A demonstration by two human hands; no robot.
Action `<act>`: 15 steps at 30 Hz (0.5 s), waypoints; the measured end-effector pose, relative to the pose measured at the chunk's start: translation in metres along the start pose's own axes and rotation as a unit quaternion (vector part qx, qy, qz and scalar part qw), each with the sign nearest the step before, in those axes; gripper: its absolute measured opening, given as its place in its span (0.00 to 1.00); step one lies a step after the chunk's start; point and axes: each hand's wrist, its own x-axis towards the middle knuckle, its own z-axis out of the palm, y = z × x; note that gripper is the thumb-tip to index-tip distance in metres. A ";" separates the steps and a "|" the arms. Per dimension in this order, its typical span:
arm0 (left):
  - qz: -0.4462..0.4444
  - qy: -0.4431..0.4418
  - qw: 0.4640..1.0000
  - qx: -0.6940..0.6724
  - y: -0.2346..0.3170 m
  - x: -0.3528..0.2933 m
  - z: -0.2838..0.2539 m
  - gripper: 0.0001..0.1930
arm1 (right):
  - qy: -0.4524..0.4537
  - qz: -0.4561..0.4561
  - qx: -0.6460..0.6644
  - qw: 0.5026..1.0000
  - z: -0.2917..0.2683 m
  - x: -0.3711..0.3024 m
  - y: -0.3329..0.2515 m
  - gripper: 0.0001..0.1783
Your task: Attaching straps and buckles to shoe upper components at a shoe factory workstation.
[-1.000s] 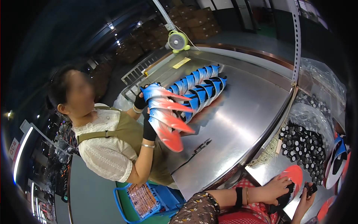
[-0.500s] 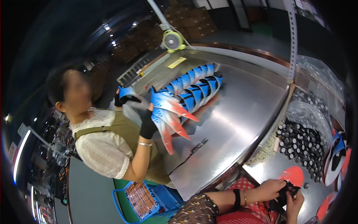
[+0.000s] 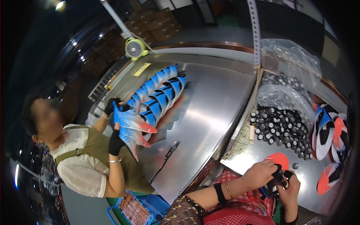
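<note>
My left hand (image 3: 258, 176) and my right hand (image 3: 290, 188) meet at the lower right, fingers closed around a small black piece (image 3: 279, 176), stretched or folded between them. Its exact kind is partly hidden by the fingers. Just beyond the left hand's knuckles a rounded red tip (image 3: 278, 159) shows. Below the hands is a blue-edged part (image 3: 267, 192); whether it, the tip and the black piece are joined, I cannot tell. Nearby on the metal worktop (image 3: 243, 168) lies one loose round black fitting (image 3: 295, 165) with a pale centre.
A heap of similar black fittings (image 3: 281, 127), clear plastic bags (image 3: 288, 63), cord (image 3: 240, 140) and red-white-blue shoe-like pieces (image 3: 323, 131) surround my hands. Left, a co-worker (image 3: 90, 161) holds pronged blue-white-red pieces (image 3: 129, 125) beside stacked rows (image 3: 161, 99). A post (image 3: 254, 33) stands between work areas.
The view has shifted, so the scene sits further left. My hands still grip the black piece. The co-worker's hands have come together, bringing a separate blue piece to the held bunch.
</note>
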 end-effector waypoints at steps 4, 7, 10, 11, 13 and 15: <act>-0.001 -0.017 1.000 -0.016 0.011 0.006 0.004 0.11 | 0.023 -0.035 -0.055 0.998 -0.003 0.001 0.006 0.14; 0.002 -0.030 0.999 0.014 0.007 0.004 0.001 0.10 | -0.081 0.019 -0.042 0.996 -0.019 0.008 -0.001 0.16; 0.011 -0.050 0.997 0.056 0.011 0.006 -0.011 0.11 | -0.110 0.026 0.078 0.991 -0.027 0.012 0.007 0.14; 0.023 -0.064 0.996 0.064 0.013 0.009 -0.012 0.11 | -0.094 0.045 0.065 0.992 -0.028 0.009 0.009 0.14; 0.056 -0.062 0.994 0.063 0.016 0.010 -0.008 0.10 | -0.084 0.080 0.073 0.991 -0.020 0.005 0.015 0.12; 0.049 -0.074 0.993 0.083 0.020 0.010 -0.003 0.09 | -0.040 0.057 0.061 0.996 -0.011 0.001 0.026 0.11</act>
